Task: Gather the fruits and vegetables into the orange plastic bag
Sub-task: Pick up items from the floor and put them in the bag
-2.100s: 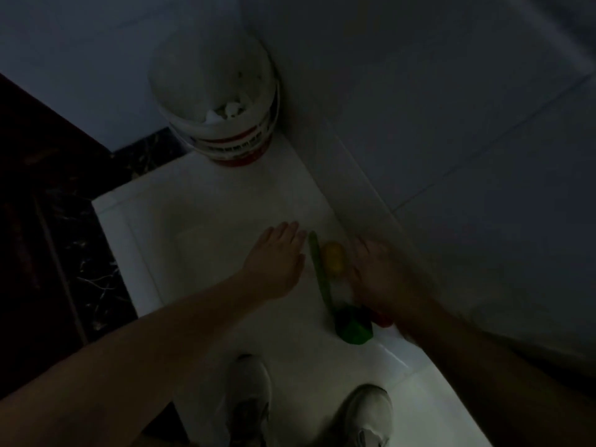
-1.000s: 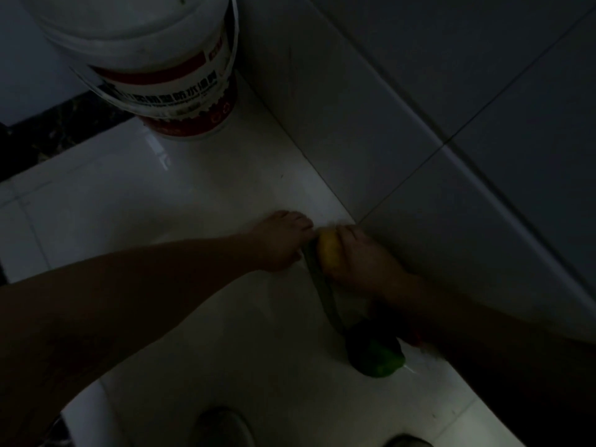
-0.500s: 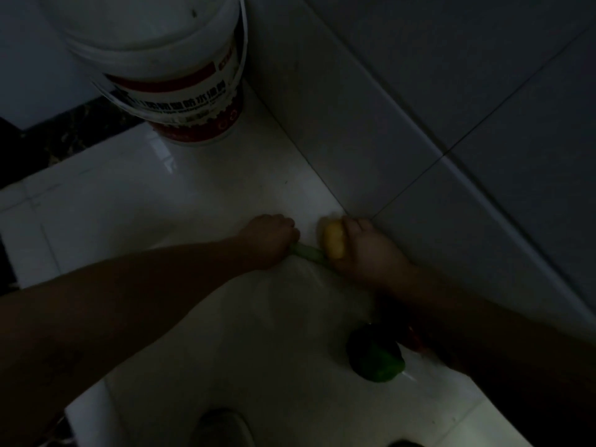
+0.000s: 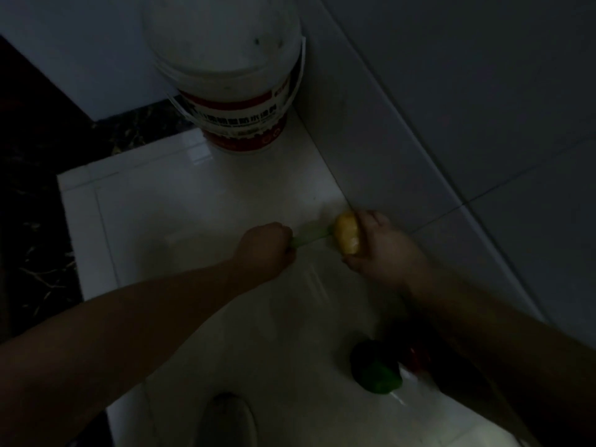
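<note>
The scene is dim. My left hand point(image 4: 266, 250) grips one end of a long pale green vegetable point(image 4: 311, 235), lifted off the white floor. My right hand point(image 4: 380, 250) holds a yellow fruit point(image 4: 345, 233) close to the wall. A green bell pepper point(image 4: 375, 371) lies on the floor under my right forearm, and something red point(image 4: 416, 358) shows beside it, mostly hidden by the arm. No orange bag is in view.
A white bucket point(image 4: 232, 75) with a red band stands in the corner ahead. A tiled wall point(image 4: 451, 140) runs along the right. A dark marble strip point(image 4: 35, 221) borders the white floor on the left. My shoe point(image 4: 225, 421) is at the bottom.
My left hand went from flat on the floor to curled round the long green vegetable and raised it. My right hand closed on the yellow fruit and lifted it.
</note>
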The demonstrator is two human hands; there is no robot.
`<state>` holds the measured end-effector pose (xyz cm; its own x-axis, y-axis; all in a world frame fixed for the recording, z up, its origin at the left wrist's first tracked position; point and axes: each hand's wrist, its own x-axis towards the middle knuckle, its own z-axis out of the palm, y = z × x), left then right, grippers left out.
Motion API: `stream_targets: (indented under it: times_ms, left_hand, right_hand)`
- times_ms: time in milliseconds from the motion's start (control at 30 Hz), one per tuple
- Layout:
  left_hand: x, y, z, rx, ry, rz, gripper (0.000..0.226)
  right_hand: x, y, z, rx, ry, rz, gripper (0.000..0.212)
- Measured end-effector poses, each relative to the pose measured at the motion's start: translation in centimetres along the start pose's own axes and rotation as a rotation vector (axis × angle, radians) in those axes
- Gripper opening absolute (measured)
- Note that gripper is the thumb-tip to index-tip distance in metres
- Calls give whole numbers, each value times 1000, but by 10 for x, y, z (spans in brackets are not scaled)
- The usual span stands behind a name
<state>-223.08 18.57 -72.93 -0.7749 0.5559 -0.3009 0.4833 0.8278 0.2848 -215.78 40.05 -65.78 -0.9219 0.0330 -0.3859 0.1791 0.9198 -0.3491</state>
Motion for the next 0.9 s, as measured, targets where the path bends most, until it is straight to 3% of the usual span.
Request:
stream_targets:
  times_ms: [267, 567, 900]
  left_hand:
    - [-34, 24, -71, -239, 136, -191, 23]
    - [-99, 55, -225, -386, 248, -419, 17]
    - [-186, 76, -420, -484, 328, -423, 9]
  right_hand:
    - [-23, -40, -61, 47, 76, 6, 85]
    - [-70, -127, -164, 231, 80, 45, 85]
    - [-146, -231, -336, 262, 117, 4, 88]
